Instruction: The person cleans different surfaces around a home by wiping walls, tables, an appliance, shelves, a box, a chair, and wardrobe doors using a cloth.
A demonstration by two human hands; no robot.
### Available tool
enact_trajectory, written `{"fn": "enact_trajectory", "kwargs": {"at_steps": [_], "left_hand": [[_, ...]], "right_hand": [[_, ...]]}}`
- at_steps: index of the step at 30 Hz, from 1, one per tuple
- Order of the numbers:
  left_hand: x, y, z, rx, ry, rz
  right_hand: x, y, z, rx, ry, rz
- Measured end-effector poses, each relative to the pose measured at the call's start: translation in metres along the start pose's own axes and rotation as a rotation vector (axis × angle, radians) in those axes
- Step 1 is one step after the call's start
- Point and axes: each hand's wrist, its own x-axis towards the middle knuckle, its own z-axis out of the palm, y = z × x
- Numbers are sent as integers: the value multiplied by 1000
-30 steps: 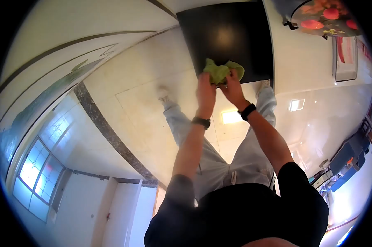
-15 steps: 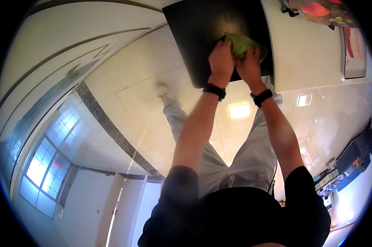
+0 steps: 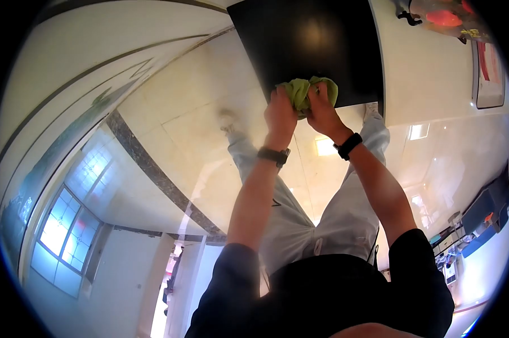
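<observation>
- Two hands on one green cloth (image 3: 299, 93), bunched up at the near edge of the black top (image 3: 305, 39), left of that edge's middle, close to the near left corner.
- Left hand (image 3: 280, 115): grips the cloth's left side, mostly closed, fingers curled in. Sits at the near left corner.
- Right hand (image 3: 323, 112): grips the cloth's right side, part closed, fingers bent into the folds. Sits over the near edge, just beside the left hand, short of the near right corner.
- Can't tell exact fingertip positions or contact pressure. Partly hidden in the folds.
- Cloth crumpled, not spread flat. Overlaps the near edge.
- Soft glare spot on the black top, farther in from the near edge.
- Black left wristband (image 3: 274, 156) and right wristband (image 3: 348, 146), both outside the near edge.
- Grey trousers (image 3: 344, 208), legs apart. Left shoe (image 3: 228, 119) on the pale floor (image 3: 192, 101), well apart from the near left corner. Right shoe (image 3: 371, 109) just beside the near right corner.
- Beyond the right edge: floral-patterned thing (image 3: 443, 19) and framed panel (image 3: 489, 79).
</observation>
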Motion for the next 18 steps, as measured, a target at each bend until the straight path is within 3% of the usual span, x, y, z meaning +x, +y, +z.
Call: {"fn": "enact_trajectory", "kwargs": {"at_steps": [2, 5, 11, 18], "left_hand": [[16, 6, -7, 61, -61, -18], [37, 10, -15, 85, 48, 122], [131, 77, -29, 56, 63, 49], [129, 115, 4, -9, 16, 137]], "right_hand": [[9, 2, -2, -5, 20, -7], [28, 13, -4, -36, 96, -57], [119, 21, -61, -236, 254, -167], [84, 32, -64, -157, 475, 145]]}}
